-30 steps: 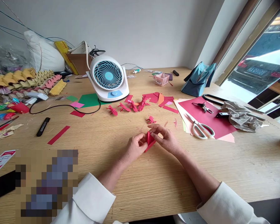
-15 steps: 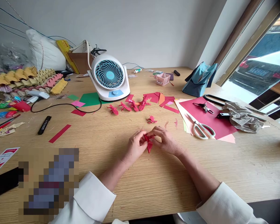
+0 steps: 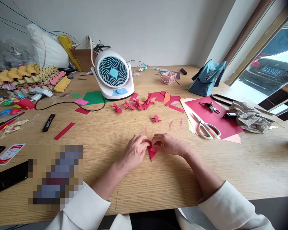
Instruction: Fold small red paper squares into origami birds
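A folded piece of red paper [image 3: 152, 154] with a pointed lower end lies between my two hands, low in the middle of the view. My left hand [image 3: 135, 150] pinches its left edge with curled fingers. From the other side, my right hand [image 3: 166, 143] grips its upper right part, and the fingertips partly cover it. Just beyond my hands sits a small folded red figure [image 3: 156, 118]. Farther back, several more folded red figures [image 3: 138, 104] stand in a row before the fan.
A white and blue fan [image 3: 114, 73] stands at the back. White-handled scissors [image 3: 208, 129] and keys rest on red sheets [image 3: 228, 126] at the right, beside a crumpled grey cloth [image 3: 251, 117]. At the left are a black marker [image 3: 48, 123], a red strip [image 3: 64, 131] and a phone [image 3: 9, 179].
The red paper has turned and shows a broader triangular face. My left hand has shifted left, its back now facing up. The whole view has moved slightly.
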`<state>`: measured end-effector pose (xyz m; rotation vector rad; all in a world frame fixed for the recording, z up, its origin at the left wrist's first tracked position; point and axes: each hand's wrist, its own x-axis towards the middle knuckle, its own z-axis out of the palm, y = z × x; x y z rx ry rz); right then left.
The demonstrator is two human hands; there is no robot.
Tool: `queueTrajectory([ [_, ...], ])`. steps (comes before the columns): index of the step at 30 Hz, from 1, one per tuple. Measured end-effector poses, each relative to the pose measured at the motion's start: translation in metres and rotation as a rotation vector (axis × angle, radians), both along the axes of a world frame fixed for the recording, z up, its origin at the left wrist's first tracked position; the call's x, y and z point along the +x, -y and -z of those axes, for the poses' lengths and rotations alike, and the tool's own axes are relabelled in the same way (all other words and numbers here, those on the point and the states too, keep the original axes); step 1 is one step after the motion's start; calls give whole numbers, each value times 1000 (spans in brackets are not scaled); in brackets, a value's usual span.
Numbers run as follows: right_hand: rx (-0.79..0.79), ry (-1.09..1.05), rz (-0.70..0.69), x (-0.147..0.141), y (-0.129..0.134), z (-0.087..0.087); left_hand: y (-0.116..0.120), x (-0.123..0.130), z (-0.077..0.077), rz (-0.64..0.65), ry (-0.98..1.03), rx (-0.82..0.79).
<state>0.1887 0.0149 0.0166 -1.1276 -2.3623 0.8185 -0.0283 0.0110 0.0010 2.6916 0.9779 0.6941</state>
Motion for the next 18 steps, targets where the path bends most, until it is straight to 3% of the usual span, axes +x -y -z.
queueTrajectory([
  [4, -39, 54, 6, -1, -2, 0, -3, -1, 2, 154, -80, 0],
  [12, -247, 379, -42, 1, -19, -17, -14, -3, 6, 211, -106, 19],
  [18, -287, 511, -111, -1, -30, -24, -21, -3, 0, 219, -141, 15],
])
